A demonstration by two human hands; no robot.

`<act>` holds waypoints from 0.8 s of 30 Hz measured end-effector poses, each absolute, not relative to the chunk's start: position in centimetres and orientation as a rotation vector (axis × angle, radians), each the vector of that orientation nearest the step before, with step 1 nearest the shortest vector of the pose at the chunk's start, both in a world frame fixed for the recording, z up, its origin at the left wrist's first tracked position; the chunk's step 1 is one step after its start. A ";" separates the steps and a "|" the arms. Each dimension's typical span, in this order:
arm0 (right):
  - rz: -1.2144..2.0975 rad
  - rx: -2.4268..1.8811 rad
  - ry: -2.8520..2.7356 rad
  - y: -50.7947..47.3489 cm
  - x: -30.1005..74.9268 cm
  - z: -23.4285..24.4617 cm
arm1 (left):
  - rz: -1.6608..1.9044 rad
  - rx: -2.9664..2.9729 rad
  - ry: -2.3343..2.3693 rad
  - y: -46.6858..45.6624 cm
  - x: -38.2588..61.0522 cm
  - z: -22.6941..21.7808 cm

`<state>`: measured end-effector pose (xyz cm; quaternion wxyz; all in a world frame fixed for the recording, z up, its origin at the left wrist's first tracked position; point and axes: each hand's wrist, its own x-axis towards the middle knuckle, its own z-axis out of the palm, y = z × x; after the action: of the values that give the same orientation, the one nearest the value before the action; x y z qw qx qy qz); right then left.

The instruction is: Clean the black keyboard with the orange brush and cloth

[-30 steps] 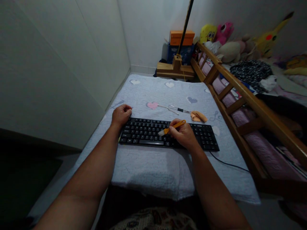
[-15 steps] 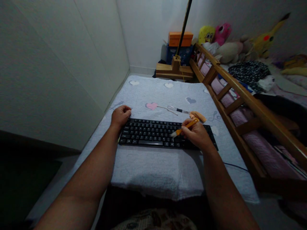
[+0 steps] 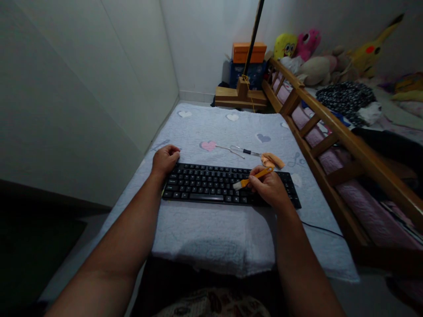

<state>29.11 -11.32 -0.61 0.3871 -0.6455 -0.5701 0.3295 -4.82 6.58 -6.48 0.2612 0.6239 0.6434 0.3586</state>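
Observation:
A black keyboard [image 3: 205,182] lies flat on a pale cloth. My right hand [image 3: 268,187] is closed round the orange handle of a small brush [image 3: 253,178], held over the keyboard's right half. Its pale bristles point left and meet the keys, as far as I can see. At the keyboard's upper left corner rests my left hand [image 3: 165,159], fingers curled in a loose fist with nothing visible in them. Beyond the keyboard lie a wire tool with a black grip [image 3: 246,152] and a crumpled orange cloth [image 3: 272,160].
The pale cloth with hearts [image 3: 211,229] covers the surface. A wooden bed rail [image 3: 330,119] runs along the right, with plush toys [image 3: 315,70] behind it. A white panel [image 3: 99,88] stands at left. The keyboard's cable [image 3: 322,228] trails right.
My right hand and the brush have shifted slightly left over the keys. My left hand stays at the keyboard's corner.

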 end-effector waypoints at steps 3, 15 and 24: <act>0.820 -1.684 -1.451 -11.6 30.3 -0.7 | 0.971 1.673 1.747 6.6 -4.8 -6.5; 0.710 -1.755 -1.366 -12.2 33.0 -0.3 | 0.981 1.704 1.744 7.0 -5.2 -7.4; 0.832 -1.650 -1.223 -12.5 32.5 0.4 | 0.995 1.718 1.725 7.1 -5.3 -7.6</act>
<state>32.54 -12.54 0.40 0.4465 -0.6664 -0.4937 0.3360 -5.32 7.12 -7.62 0.2532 0.6319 0.6346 0.3660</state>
